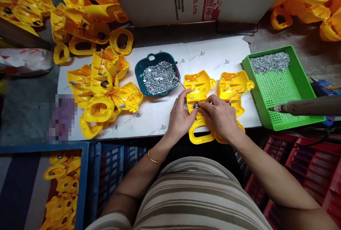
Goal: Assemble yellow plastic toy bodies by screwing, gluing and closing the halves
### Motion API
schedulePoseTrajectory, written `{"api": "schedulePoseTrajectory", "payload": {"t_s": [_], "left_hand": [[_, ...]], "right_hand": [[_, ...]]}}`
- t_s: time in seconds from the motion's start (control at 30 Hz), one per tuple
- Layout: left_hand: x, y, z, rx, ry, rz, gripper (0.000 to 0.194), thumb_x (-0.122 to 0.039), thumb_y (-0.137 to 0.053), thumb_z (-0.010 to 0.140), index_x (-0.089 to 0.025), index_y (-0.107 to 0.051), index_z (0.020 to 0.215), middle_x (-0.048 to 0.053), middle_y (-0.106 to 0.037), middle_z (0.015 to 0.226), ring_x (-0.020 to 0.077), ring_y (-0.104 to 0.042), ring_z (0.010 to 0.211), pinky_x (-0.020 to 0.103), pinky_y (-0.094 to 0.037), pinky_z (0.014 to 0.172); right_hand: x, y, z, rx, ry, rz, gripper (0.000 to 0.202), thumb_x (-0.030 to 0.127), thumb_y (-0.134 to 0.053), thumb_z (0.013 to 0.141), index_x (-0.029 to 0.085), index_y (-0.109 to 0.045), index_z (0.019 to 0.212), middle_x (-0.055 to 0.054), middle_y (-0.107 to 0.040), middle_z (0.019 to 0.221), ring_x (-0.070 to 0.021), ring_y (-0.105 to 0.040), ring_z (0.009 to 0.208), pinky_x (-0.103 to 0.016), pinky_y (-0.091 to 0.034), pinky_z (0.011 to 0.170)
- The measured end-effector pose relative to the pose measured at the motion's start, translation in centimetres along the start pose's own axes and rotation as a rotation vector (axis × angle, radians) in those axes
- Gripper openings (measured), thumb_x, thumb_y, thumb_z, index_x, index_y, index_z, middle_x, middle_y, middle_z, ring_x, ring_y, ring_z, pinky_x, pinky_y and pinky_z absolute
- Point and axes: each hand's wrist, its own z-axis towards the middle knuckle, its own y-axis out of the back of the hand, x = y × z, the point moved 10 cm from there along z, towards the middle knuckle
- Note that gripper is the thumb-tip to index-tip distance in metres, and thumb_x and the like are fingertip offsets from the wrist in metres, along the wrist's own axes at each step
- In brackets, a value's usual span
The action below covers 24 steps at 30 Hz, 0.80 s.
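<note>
A yellow plastic shell (pixel 198 82) with a long handle loop (pixel 201 135) lies open side up in front of me. My left hand (pixel 179 116) grips its left side, index finger on the upper edge and thumb low by a small round part (pixel 196 105). That part is dark with a shiny metal centre and sits inside the shell. My right hand (pixel 221 116) is closed, thumb and fingertips pinched at the round part's right edge; anything smaller between them is hidden. Under and behind the right hand lies a second yellow shell (pixel 230 80), with thin wires inside.
A dark teal basin (pixel 140 79) of small metal pieces stands left of my hands. Farther left are piled wired yellow shells (pixel 103 66). On the right, a green basket (pixel 282 91) holds more metal pieces, and a rod-like tool (pixel 314 105) reaches over it. A cardboard box (pixel 160 2) stands behind.
</note>
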Motion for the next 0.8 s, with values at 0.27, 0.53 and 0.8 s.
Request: {"api": "schedulePoseTrajectory", "payload": {"t_s": [0.27, 0.53, 0.8], "left_hand": [[-0.5, -0.5, 0.5, 0.054, -0.023, 0.023, 0.070, -0.007, -0.065, 0.075, -0.030, -0.044, 0.138, 0.007, -0.054, 0.135, 0.0204, -0.064, 0.099, 0.031, -0.058, 0.079], [2.4, 2.3, -0.7, -0.082, 0.305, -0.203, 0.055, -0.044, -0.069, 0.080, -0.021, -0.046, 0.125, 0.006, -0.063, 0.106, 0.0045, -0.058, 0.043, 0.016, -0.044, 0.035], [1.7, 1.2, 1.9, -0.049, 0.345, -0.462, 0.029, -0.043, -0.061, 0.087, -0.023, -0.058, 0.107, -0.009, -0.053, 0.053, 0.0024, -0.044, 0.030, 0.012, -0.026, 0.027]], "right_hand": [[-0.2, -0.6, 0.3, 0.055, 0.033, -0.085, 0.028, 0.039, -0.045, 0.095, 0.029, -0.072, 0.098, -0.004, -0.061, 0.093, -0.0142, -0.057, 0.072, -0.028, -0.016, 0.048], [0.1, 1.7, -0.3, -0.079, 0.081, -0.071, 0.025, 0.036, -0.048, 0.094, 0.028, -0.069, 0.106, -0.002, -0.065, 0.087, -0.0157, -0.061, 0.073, -0.027, -0.018, 0.045], [0.5, 2.3, -1.5, -0.211, 0.152, 0.093, 0.028, 0.039, -0.045, 0.095, 0.027, -0.071, 0.096, -0.002, -0.067, 0.081, -0.0172, -0.065, 0.069, -0.029, -0.029, 0.045]]}}
